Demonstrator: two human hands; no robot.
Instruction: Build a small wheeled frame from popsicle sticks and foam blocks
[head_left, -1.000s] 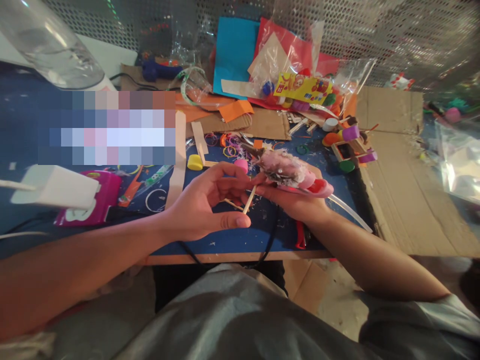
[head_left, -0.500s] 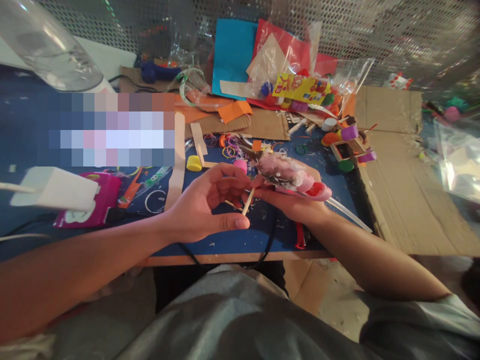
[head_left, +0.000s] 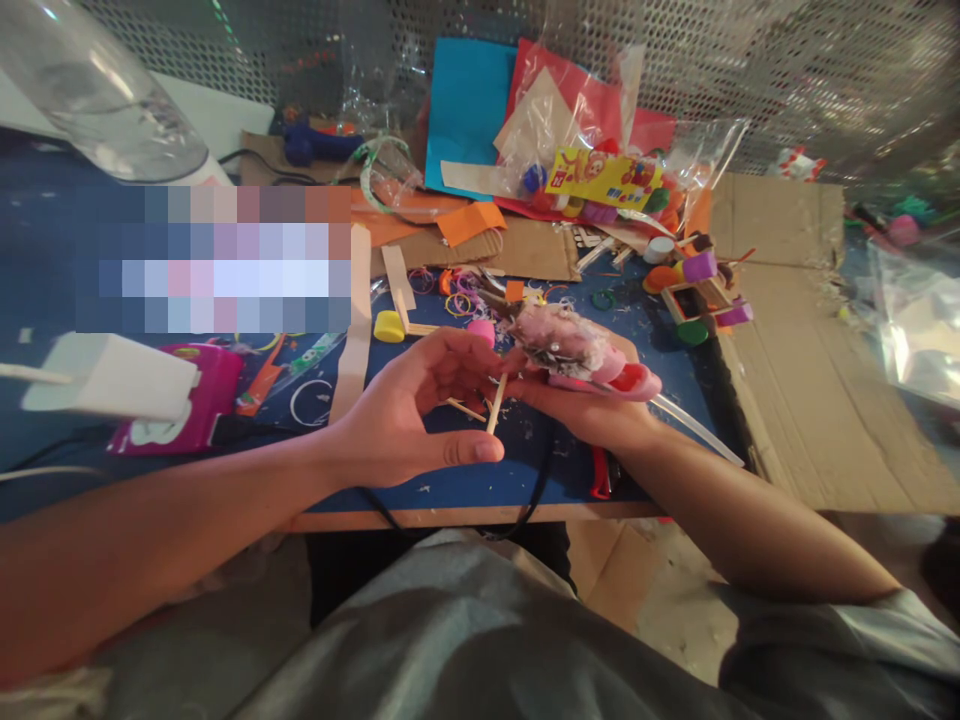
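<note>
My left hand curls its fingers around the top of a thin wooden stick, with the thumb stretched out below. My right hand lies palm up under a pink and red glue gun caked in pale fluffy residue, and holds it just above the blue table. The two hands meet at the stick, near the gun's tip.
Rubber bands, a yellow cap and wooden sticks litter the blue table. A small craft car with purple wheels stands right, beside flat cardboard. Coloured paper and plastic bags pile at the back. A magenta box lies left.
Almost nothing has moved. The stick has tilted slightly more upright between my fingers, and both hands have stayed in place.
</note>
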